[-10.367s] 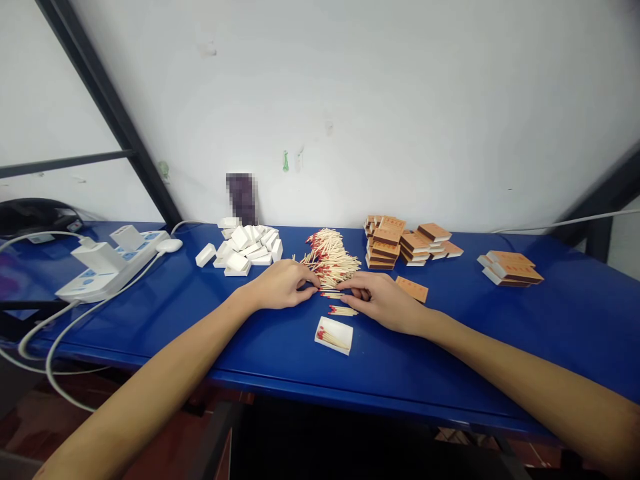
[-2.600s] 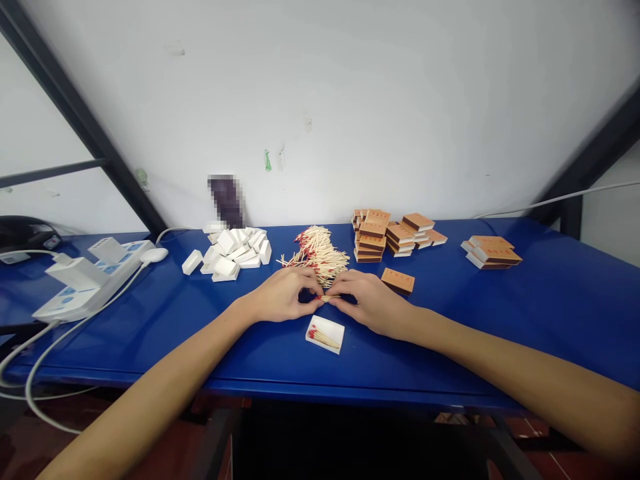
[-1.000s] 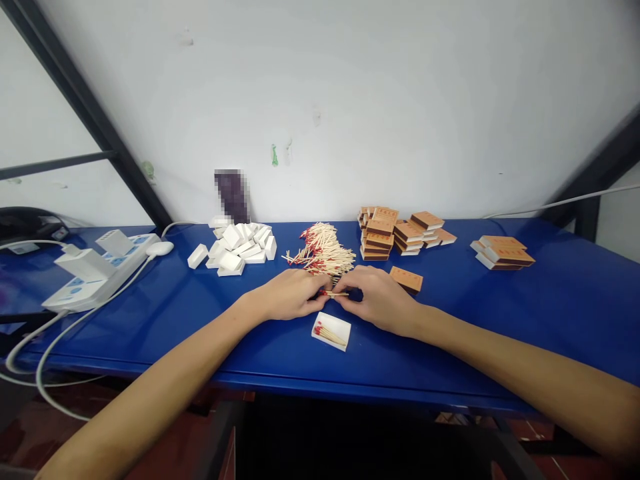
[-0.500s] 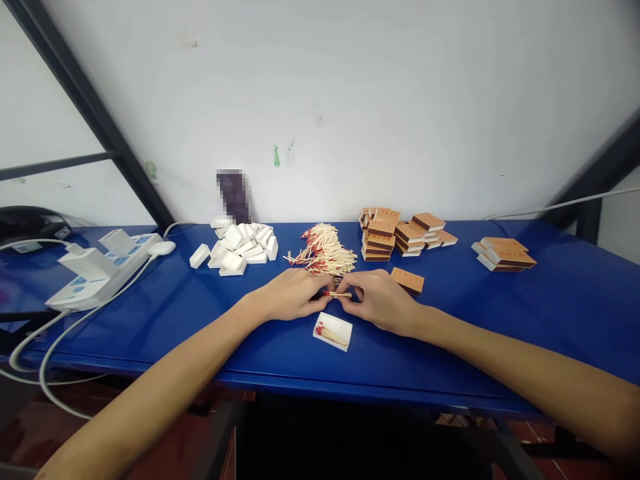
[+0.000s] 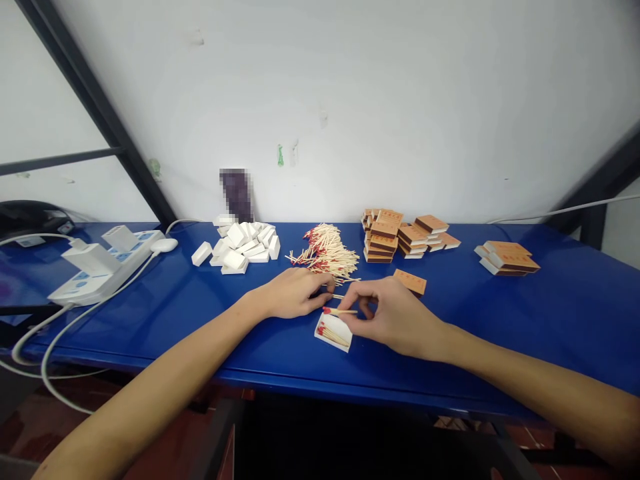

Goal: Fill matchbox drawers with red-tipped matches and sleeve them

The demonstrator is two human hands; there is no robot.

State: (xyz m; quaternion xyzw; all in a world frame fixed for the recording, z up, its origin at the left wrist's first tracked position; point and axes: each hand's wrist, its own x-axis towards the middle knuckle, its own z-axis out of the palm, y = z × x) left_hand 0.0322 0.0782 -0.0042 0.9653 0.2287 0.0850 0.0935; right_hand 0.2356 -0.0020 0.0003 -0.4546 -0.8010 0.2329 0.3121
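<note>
My right hand [image 5: 395, 313] pinches a few matches [image 5: 337, 311] between thumb and fingertips, red heads pointing left. They hang just over the far edge of a white matchbox tray [image 5: 345, 325], in which several matches [image 5: 330, 333] lie with their heads to the left. My left hand [image 5: 300, 293] rests on the table left of the tray, its thumb and index finger curved with a small gap between them. A loose match [image 5: 339, 297] lies close to its fingertips. Directly behind the hands spreads a heap of red-tipped matches [image 5: 333, 257].
White matchbox trays [image 5: 245, 243] are piled at the back left. Orange-brown matchbox sleeves [image 5: 385, 233] stand stacked at the back right, with a single matchbox [image 5: 411, 281] nearer and more matchboxes [image 5: 507, 257] farther right. A power strip [image 5: 110, 260] with cables sits on the blue table [image 5: 500, 320].
My right hand has drawn away from my left hand and come nearer, bringing the pinched matches over the tray. My left hand's fingers have loosened and it stays nearly in place.
</note>
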